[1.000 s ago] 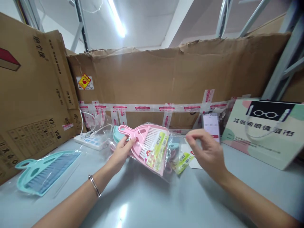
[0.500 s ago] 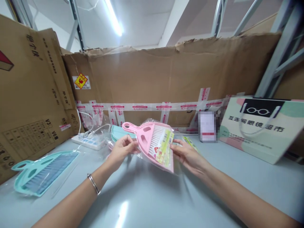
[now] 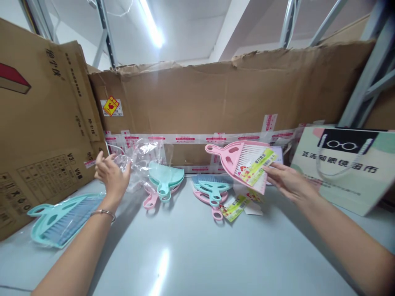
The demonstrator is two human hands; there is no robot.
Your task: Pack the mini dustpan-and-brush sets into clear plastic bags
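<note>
My right hand (image 3: 285,181) pinches the right side of a pink dustpan and brush set (image 3: 233,160), lifted above the table, handle to the left. A yellow-green card (image 3: 259,166) lies across its white bristles, by my fingers. At the left, my left hand (image 3: 112,174) is raised, fingers apart, holding nothing. Crumpled clear plastic bags (image 3: 143,156) are just right of it. Below, teal dustpans (image 3: 166,176) lie over a pink handle (image 3: 150,200). Under the held set are a teal brush (image 3: 212,190), pink pieces and another card (image 3: 236,208).
A bagged teal dustpan and brush set (image 3: 68,218) lies on the table (image 3: 197,255) at the left. Cardboard boxes (image 3: 40,123) stand at left and back. A glasses-printed carton (image 3: 336,172) is at right. A pale blurred item (image 3: 278,153) is partly behind the held set.
The pink set has moved right and up in my right hand, and its clear wrapping no longer shows. My left hand has let go and moved left, uncovering the dustpans and brushes behind.
</note>
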